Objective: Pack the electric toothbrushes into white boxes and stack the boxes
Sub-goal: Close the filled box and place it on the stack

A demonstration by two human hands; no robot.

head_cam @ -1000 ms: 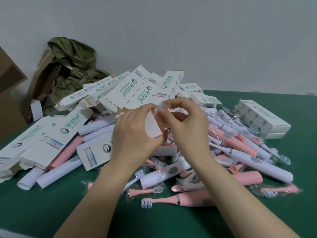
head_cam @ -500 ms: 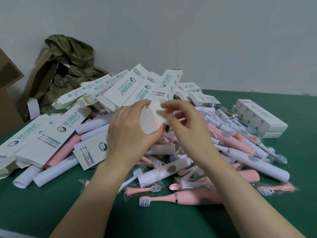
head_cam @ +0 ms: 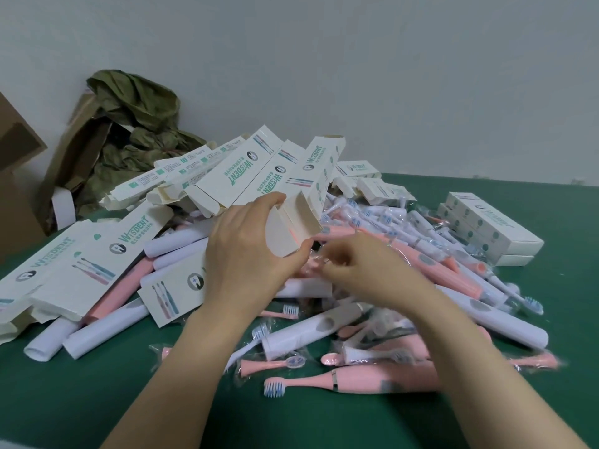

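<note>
My left hand (head_cam: 246,254) grips a small white box (head_cam: 291,226) by its side, above the middle of the pile. The box's end flaps stand open and something pink shows inside. Just below and to the right of the box, my right hand (head_cam: 363,270) sits over the pile with curled fingers. It is blurred, so I cannot tell whether it holds anything. Pink toothbrushes (head_cam: 372,380) and white toothbrushes (head_cam: 308,332) in clear wrap lie heaped on the green table (head_cam: 97,400). A few closed white boxes (head_cam: 486,231) are stacked at the right.
Several open printed boxes (head_cam: 259,176) are piled at the back and along the left (head_cam: 81,270). White paper rolls (head_cam: 107,328) lie at the front left. A brown carton (head_cam: 19,189) and crumpled olive cloth (head_cam: 136,124) stand against the wall.
My right hand has dropped from the box's open end to the pile below it. My left hand still holds the box, now with its flaps open.
</note>
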